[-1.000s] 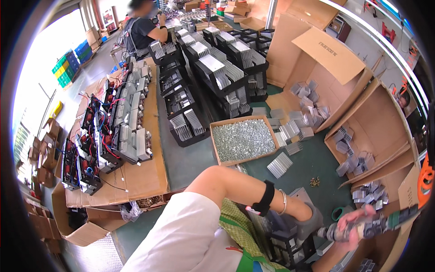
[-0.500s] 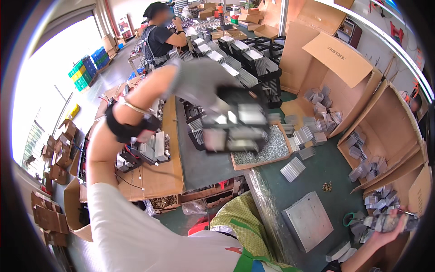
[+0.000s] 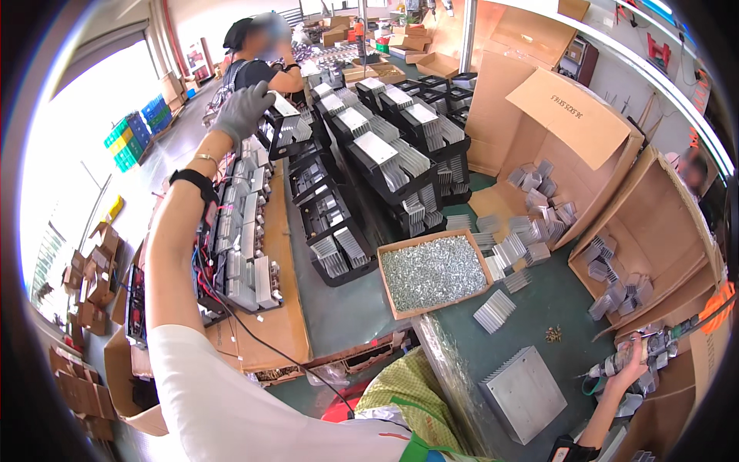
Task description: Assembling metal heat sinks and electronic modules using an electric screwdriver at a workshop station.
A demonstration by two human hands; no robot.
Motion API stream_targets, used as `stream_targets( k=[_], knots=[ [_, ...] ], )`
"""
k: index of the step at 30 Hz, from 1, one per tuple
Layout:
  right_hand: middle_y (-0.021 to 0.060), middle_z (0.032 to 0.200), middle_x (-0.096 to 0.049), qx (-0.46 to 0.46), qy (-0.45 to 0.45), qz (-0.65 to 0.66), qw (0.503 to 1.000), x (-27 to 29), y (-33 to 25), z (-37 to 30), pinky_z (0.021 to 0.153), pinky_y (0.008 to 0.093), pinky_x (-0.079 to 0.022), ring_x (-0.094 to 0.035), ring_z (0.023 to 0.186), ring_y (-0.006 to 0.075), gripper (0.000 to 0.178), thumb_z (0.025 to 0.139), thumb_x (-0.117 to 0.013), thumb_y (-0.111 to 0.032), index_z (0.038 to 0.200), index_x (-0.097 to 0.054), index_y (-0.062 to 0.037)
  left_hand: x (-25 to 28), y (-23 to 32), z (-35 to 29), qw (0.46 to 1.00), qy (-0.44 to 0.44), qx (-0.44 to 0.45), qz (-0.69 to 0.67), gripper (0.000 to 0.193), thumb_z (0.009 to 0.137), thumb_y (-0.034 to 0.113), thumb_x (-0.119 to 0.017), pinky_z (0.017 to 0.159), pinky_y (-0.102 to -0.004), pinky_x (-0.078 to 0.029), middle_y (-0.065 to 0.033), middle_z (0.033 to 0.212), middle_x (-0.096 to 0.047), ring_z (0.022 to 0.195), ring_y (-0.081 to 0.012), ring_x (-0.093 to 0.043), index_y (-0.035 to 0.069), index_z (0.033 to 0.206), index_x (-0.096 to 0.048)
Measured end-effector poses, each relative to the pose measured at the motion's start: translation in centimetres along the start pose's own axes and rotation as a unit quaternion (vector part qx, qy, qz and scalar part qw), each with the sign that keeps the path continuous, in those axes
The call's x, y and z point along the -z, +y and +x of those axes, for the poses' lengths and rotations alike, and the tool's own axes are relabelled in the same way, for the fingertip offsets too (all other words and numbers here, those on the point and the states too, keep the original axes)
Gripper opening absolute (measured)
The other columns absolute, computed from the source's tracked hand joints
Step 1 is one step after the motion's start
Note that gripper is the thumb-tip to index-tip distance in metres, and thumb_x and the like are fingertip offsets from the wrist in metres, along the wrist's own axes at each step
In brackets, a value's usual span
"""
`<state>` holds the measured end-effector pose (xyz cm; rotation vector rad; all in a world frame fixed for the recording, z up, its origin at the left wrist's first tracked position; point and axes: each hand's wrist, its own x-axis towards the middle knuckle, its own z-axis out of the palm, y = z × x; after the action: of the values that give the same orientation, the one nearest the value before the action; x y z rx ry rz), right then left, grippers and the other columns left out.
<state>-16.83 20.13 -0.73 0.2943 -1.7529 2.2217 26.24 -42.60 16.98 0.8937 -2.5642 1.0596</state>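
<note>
At full stretch toward the far left, my left hand (image 3: 240, 114), in a grey glove, has its fingers closed on the edge of a black frame (image 3: 282, 131) fitted with silver heat sinks. That frame is above a row of similar black frames (image 3: 327, 208) on the bench. Low on the right, my bare right hand (image 3: 633, 365) is wrapped round a power screwdriver (image 3: 614, 362), its thin bit pointing left. Left of the bit lies a large finned heat sink (image 3: 525, 396), flat side up. A small pile of brass-coloured screws (image 3: 553, 333) lies beyond it.
A shallow cardboard box (image 3: 385, 277) holds many small silver screws. Stacked black frames with heat sinks (image 3: 377, 150) fill the back of the bench. Tall open cartons (image 3: 654, 223) with loose heat sinks line the right. A cable (image 3: 269, 331) crosses the left side. Another person (image 3: 258, 69) is at the far left.
My left hand has carried the black frame from above the bench's middle to the far left, uncovering the screw box. My right hand, with the screwdriver, has shifted slightly left and up.
</note>
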Motion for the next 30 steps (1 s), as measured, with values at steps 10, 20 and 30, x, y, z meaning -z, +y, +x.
stream_targets(
  k=[10, 20, 30],
  knots=[
    [0.0007, 0.092, -0.057, 0.005, 0.062, -0.071, 0.996, 3.2, 0.7, 1.9, 0.061, 0.0225, -0.041, -0.048, 0.069, 0.0082, 0.026, 0.077, -0.064, -0.011, 0.101, -0.059, -0.0022, -13.5, -0.3, -2.7, 0.969, 0.077, 0.145, -0.183, 0.050, 0.071, -0.001, -0.056, 0.075, -0.0410, -0.048, -0.0137, 0.107, -0.055, 0.092, -0.0355, -0.056, 0.013, 0.119, -0.046],
    [0.0024, 0.088, -0.057, 0.050, 0.016, -0.079, 0.995, 2.5, 1.3, 2.5, 0.060, 0.0239, -0.040, -0.048, 0.065, 0.0097, 0.031, 0.077, -0.063, -0.008, 0.106, -0.056, -0.0015, -14.2, -1.8, -2.2, 0.524, 0.011, 0.335, -0.783, 0.026, 0.084, 0.005, -0.054, 0.077, -0.0261, -0.050, -0.0103, 0.100, -0.062, 0.085, -0.0176, -0.062, 0.000, 0.109, -0.059],
    [0.0014, 0.083, -0.057, 0.043, 0.041, -0.071, 0.996, 3.4, 1.1, 2.8, 0.059, 0.0238, -0.039, -0.047, 0.061, 0.0088, 0.031, 0.077, -0.064, -0.009, 0.106, -0.058, -0.0012, -12.3, 3.8, 0.0, 0.711, 0.053, 0.393, -0.581, 0.052, 0.074, 0.039, -0.066, 0.087, -0.0290, -0.040, -0.0117, 0.103, -0.061, 0.097, -0.0179, -0.055, -0.001, 0.108, -0.060]
  ],
)
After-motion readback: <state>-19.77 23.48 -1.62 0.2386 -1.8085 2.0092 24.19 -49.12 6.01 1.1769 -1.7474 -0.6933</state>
